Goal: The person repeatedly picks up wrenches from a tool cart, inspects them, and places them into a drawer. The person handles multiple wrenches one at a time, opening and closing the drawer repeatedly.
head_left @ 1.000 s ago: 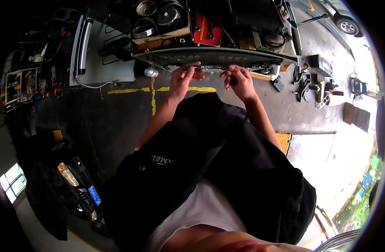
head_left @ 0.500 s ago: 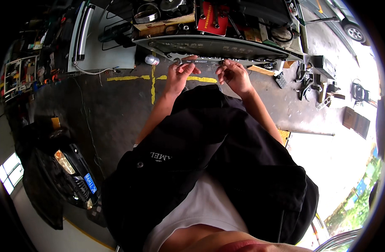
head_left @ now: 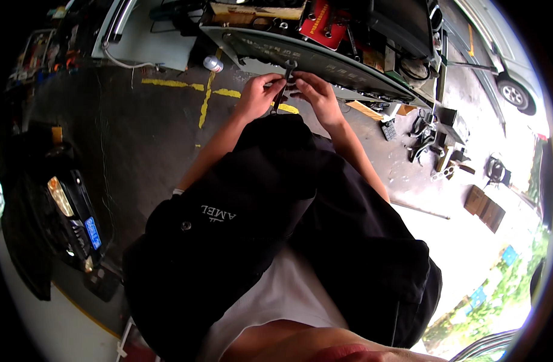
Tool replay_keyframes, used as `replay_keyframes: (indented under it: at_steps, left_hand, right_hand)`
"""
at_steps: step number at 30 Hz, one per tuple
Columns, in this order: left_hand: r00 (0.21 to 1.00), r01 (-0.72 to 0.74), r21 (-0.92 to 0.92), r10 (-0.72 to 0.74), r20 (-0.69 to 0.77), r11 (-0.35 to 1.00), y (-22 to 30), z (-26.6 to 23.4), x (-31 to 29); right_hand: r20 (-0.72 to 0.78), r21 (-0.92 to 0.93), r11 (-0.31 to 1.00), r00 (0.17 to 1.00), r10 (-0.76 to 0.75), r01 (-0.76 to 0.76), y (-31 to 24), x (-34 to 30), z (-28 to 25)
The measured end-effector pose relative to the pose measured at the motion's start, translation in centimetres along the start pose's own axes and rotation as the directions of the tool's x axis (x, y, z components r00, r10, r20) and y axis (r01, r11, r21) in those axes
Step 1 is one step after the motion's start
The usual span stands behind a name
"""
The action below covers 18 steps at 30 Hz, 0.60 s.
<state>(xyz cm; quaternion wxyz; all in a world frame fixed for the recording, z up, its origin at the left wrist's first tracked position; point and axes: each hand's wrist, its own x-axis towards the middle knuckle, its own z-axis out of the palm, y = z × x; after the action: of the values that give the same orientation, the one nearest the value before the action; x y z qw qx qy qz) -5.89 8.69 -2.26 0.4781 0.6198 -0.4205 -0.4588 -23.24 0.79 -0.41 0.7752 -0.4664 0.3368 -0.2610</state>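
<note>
Between my two hands stands a dark metal combination wrench (head_left: 280,98), its open-ended jaw pointing away from me, its lower end near my jacket. My left hand (head_left: 259,95) pinches the shank between thumb and fingers from the left. From the right, my right hand (head_left: 318,98) has its fingers curled in against the wrench just below the jaw. Parts of the shank are hidden behind the fingertips. Just beyond the hands is the grey-green front panel (head_left: 312,63) of a tool cabinet.
On the cabinet lie a red booklet (head_left: 322,25), more wrenches and a black case (head_left: 403,27). A white spray can (head_left: 213,64) stands on the floor by yellow lines. Loose parts and a brown box (head_left: 484,208) are at right. A black car front (head_left: 77,223) is at left.
The wrench has turned from lying crosswise to pointing away from me. My right hand has moved left, closer to my left hand. The whole view has rotated slightly.
</note>
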Motion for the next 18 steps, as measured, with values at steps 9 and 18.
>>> replay_keyframes:
  at_steps: [9,18]
  left_hand:
    - [0.993,0.073,-0.052,-0.068,0.100,0.996,-3.5,-0.6,0.0]
    - [0.964,-0.117,0.601,0.237,-0.124,0.790,-17.1,-5.9,3.7]
  right_hand:
    - [-0.029,-0.616,0.783,0.990,-0.135,0.089,2.2,2.8,-0.6]
    - [-0.077,-0.637,0.761,0.971,-0.225,0.126,0.8,1.9,0.2]
